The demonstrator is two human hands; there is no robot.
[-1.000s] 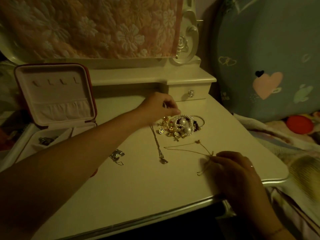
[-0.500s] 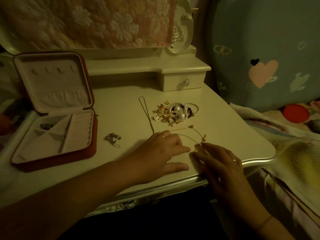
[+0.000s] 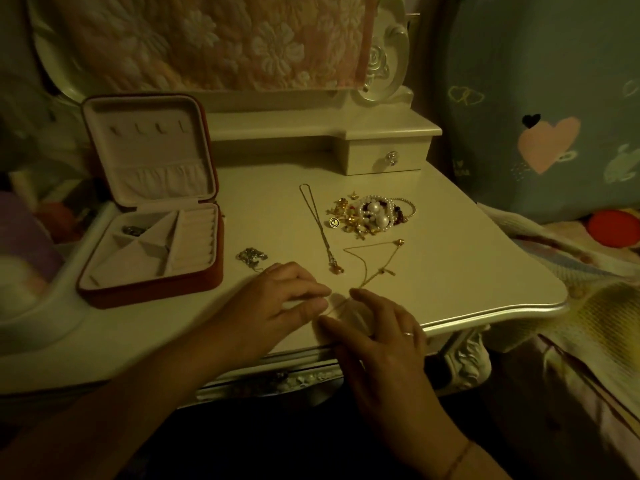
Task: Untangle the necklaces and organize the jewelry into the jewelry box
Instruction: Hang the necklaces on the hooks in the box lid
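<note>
A thin gold necklace (image 3: 363, 263) lies on the white dressing table (image 3: 467, 271), its near end running between my two hands. My left hand (image 3: 277, 306) pinches that end between thumb and forefinger. My right hand (image 3: 377, 327) rests on the table beside it, fingertips at the chain; whether it pinches the chain is unclear. A silver chain with a pendant (image 3: 320, 226) lies straight behind them. A heap of pearl bracelets and gold pieces (image 3: 370, 216) sits further back. A small silver tangle (image 3: 252, 256) lies near the open red jewelry box (image 3: 152, 289).
The box holds a small silver item (image 3: 133, 231) in a back compartment; its lid stands upright. A small drawer unit (image 3: 388, 157) and mirror frame rise at the table's back. A bed with a blue heart-print cushion (image 3: 540, 133) lies right of the table edge.
My left hand left the jewelry heap and came to the near end of the gold necklace beside my right hand. The silver chain now lies stretched out straight.
</note>
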